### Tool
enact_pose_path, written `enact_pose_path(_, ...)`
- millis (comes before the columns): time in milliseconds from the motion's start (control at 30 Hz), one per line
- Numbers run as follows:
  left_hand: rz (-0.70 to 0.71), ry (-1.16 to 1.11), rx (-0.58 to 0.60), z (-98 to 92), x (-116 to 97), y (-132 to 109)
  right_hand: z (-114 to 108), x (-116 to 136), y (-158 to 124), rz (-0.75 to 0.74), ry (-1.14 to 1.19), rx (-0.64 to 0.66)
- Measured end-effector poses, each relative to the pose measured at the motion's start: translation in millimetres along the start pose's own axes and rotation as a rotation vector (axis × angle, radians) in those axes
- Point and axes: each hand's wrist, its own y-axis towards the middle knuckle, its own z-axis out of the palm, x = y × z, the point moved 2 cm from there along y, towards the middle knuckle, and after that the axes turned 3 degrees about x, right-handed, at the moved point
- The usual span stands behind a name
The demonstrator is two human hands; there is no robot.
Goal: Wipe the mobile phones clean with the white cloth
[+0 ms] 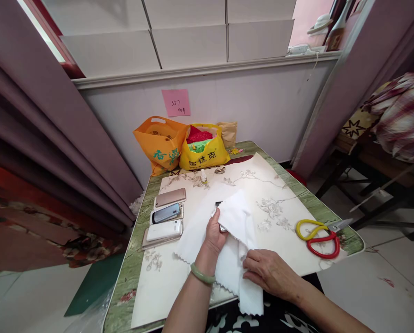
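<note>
A: From my screen, how should I work this cloth well?

B: I'd keep my left hand [215, 231] steady. It is closed around the small, dark, metal-edged device [222, 228], thumb along the side; most fingers hidden. My right hand [271, 273] is narrow, thumb and fingers pinching a fold of the soft white fabric cloth with zigzag-cut edges [240, 217]. I'd pull that fold smooth, press lightly, and avoid bunching; a loose grip could let the device slip.

A: Where is the device, and what do I make out?

B: Above the near half of the flower-printed, cream-coloured table cover [189, 286], right of the stacked rose-gold, blue-grey and white phones [170, 197]. I see a black corner and a shiny rim; cloth covers the rest. Probably a phone; I can't tell which face is up. Cloth: clean-looking, matte, creased, hanging past the table's near edge.
</note>
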Motion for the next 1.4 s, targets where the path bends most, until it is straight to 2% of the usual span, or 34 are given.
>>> enact_pose_path(300, 0.008, 0.052, -0.024, -4.0, 0, 0, 0, -41, -68, 0.233, -0.116, -0.148)
enact_pose_path(400, -0.002, 0.029, -0.014, -3.2, 1, 0, -6, -45, -74, 0.322, -0.074, -0.243)
enact_pose_path(500, -0.001, 0.01, -0.001, 0.3, 1, -2, -21, -36, -52, 0.314, 0.135, -0.332)
enact_pose_path(633, -0.004, 0.007, 0.016, 4.1, 1, -4, -31, -22, 18, 0.225, 0.316, -0.474)
enact_pose_path(733, -0.013, 0.003, -0.023, 2.2, 0, -3, -10, -23, 72, 0.189, 0.253, -0.491)
enact_pose_path(833, -0.049, -0.025, -0.006, -0.2, -1, 1, 24, -30, 105, 0.144, 0.093, -0.429)
enact_pose_path(900, -0.028, -0.02, -0.036, -2.0, -2, 3, 41, -35, 113, 0.116, 0.041, -0.393)
enact_pose_path(967, 0.0, 0.006, -0.1, -4.0, -3, 5, 47, -37, 112, 0.11, 0.019, -0.364)
enact_pose_path(1067, 0.008, 0.021, -0.136, -5.3, -3, 6, 44, -36, 108, 0.103, 0.011, -0.354)
enact_pose_path(1233, 0.016, -0.054, -0.106, -4.4, -2, 4, 39, -31, 106, -0.042, 0.029, -0.367)
enact_pose_path(1400, 0.021, -0.094, -0.073, -4.4, -2, 5, 40, -30, 108, -0.056, 0.045, -0.361)
